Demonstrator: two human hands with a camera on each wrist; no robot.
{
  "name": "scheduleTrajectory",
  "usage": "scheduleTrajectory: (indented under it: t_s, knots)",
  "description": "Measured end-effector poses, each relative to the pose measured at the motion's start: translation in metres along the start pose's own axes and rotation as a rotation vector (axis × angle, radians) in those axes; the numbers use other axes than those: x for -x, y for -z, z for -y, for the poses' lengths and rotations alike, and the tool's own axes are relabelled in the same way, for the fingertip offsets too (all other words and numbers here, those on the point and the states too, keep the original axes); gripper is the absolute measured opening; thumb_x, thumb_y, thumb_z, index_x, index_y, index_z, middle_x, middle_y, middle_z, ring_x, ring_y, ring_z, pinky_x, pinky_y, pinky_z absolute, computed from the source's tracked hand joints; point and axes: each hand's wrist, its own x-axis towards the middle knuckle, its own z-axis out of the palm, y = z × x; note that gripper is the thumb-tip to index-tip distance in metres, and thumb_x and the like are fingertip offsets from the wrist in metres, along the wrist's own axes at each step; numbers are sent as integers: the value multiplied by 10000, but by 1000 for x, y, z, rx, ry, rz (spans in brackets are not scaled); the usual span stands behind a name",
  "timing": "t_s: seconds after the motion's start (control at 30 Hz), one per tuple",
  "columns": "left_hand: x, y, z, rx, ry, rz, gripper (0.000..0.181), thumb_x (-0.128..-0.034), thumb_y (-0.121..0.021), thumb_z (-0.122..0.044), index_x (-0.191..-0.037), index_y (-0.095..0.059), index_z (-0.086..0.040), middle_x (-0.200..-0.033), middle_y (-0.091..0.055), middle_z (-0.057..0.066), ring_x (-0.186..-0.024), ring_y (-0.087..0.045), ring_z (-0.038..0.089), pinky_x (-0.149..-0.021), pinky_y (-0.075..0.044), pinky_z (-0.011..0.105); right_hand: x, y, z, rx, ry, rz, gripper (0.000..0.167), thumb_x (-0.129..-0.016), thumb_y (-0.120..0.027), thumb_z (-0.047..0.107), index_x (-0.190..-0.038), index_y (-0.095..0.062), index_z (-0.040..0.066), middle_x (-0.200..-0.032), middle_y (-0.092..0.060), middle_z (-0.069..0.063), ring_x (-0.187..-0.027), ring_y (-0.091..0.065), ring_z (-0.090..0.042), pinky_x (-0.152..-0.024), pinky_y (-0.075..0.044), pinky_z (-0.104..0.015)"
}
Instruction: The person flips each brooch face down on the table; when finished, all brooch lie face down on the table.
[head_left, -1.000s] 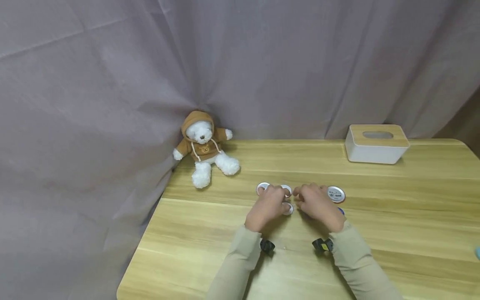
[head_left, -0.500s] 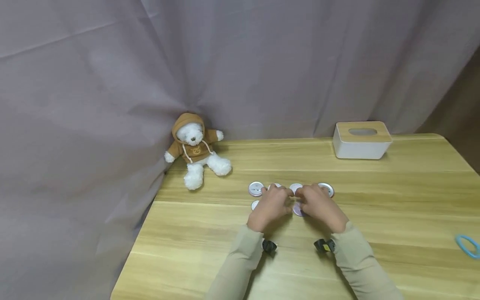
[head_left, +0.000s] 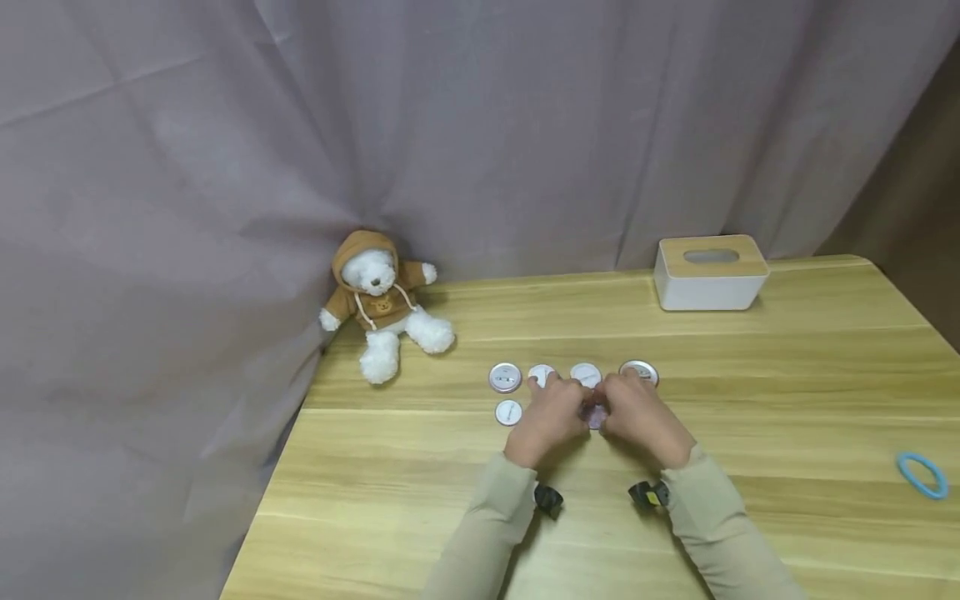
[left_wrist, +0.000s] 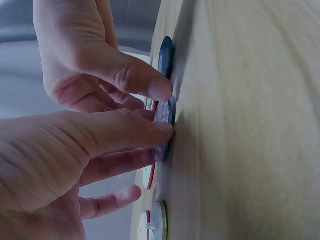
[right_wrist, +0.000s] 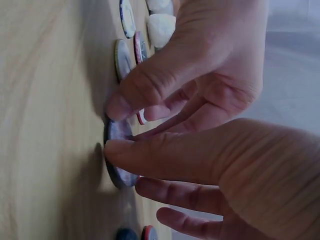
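A purple-tinted round pin badge (head_left: 597, 417) lies in the front row between my two hands. My left hand (head_left: 551, 417) pinches its left side, thumb (left_wrist: 162, 128) at the near edge. From the other side my right hand (head_left: 643, 417) also pinches it, its thumb (right_wrist: 120, 146) on the rim in the right wrist view. Fingers hide part of the badge. Around the hands lie more badges with their pin backs up: a far-left badge (head_left: 505, 377), a smaller badge (head_left: 508, 412) before it, two white-backed badges, left (head_left: 542, 374) and right (head_left: 586, 375), and a far-right badge (head_left: 639, 371).
On the wooden table (head_left: 360, 483), a white teddy bear (head_left: 381, 304) in a brown hoodie sits at the back left. A tissue box (head_left: 711, 275) stands at the back right. A light blue ring (head_left: 922, 476) lies far right. Grey curtain (head_left: 480, 133) hangs behind.
The head view has shifted, bringing the blue ring fully into sight. My left hand has moved right past the left badges, uncovering them. Both hands now meet at the purple-tinted badge.
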Motion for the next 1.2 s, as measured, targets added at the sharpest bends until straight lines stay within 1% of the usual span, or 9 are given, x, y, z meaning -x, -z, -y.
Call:
scheduleTrajectory:
  t_s: [0.13, 0.3, 0.43, 0.53, 0.6, 0.77, 0.9, 1.07, 1.2]
  knots:
    - [-1, -1, -2, -18, 11, 2, 211, -713, -822, -181, -902, -752, -244, -921, -674, -59, -912, -538, 201, -897, -403, 566, 0, -2, -2, -4, 17, 4, 238, -545, -778, -51, -718, -696, 89, -684, -593, -14, -697, -448, -247, -661, -371, -411]
    - [-1, -1, -1, 2, -6, -2, 185, -724, -829, -168, -876, -770, -256, -893, -687, -66, -891, -540, 196, -898, -404, 563, -1, -2, -4, -29, 22, 25, 248, -544, -782, -67, -705, -718, 111, -680, -625, 6, -678, -430, -218, -657, -354, -384]
    - [0, 0, 2, 12, -36, -27, 140, -741, -817, -162, -820, -778, -270, -850, -706, -81, -849, -549, 191, -852, -401, 507, -2, -1, -5, -43, 32, 33, 242, -549, -775, -68, -649, -687, 134, -656, -616, 36, -669, -423, -209, -648, -349, -379]
    - [1, 1, 4, 40, -54, -44, 137, -749, -804, -144, -761, -769, -276, -807, -701, -97, -816, -542, 182, -812, -385, 465, -2, -1, -5, -46, 50, 32, 248, -563, -765, -69, -607, -647, 145, -621, -585, 66, -654, -429, -196, -649, -357, -379]
    - [2, 1, 6, 70, -58, -47, 151, -754, -799, -130, -744, -766, -277, -790, -691, -108, -799, -526, 168, -811, -378, 457, -2, -1, -7, -49, 59, 28, 255, -564, -755, -71, -590, -633, 152, -604, -569, 83, -648, -434, -186, -648, -363, -379]
    - [2, 4, 7, 135, -64, -45, 110, -810, -802, -162, -814, -795, -271, -857, -722, -127, -786, -514, 128, -850, -371, 469, -3, 1, -9, -53, 41, 44, 237, -591, -770, -54, -614, -656, 152, -633, -592, 81, -682, -459, -191, -672, -392, -399]
    - [2, 6, 8, 173, -65, -35, 106, -825, -805, -166, -887, -800, -251, -923, -738, -124, -815, -539, 115, -900, -378, 519, -4, 3, -12, -64, 44, 59, 215, -622, -793, -35, -631, -668, 140, -654, -616, 72, -684, -481, -176, -691, -416, -406]
    - [3, 5, 9, 215, -63, -30, 152, -849, -768, -119, -945, -797, -233, -969, -742, -121, -885, -585, 111, -983, -351, 617, -3, 6, -15, -95, 76, 75, 180, -675, -772, -39, -669, -698, 125, -676, -636, 68, -680, -507, -153, -691, -449, -401]
    - [3, 4, 11, 241, -69, -43, 166, -869, -734, -91, -957, -784, -222, -963, -743, -125, -896, -593, 97, -1010, -328, 634, -3, 9, -17, -86, 118, 57, 151, -687, -748, -34, -696, -724, 115, -680, -658, 53, -681, -513, -159, -690, -453, -403]
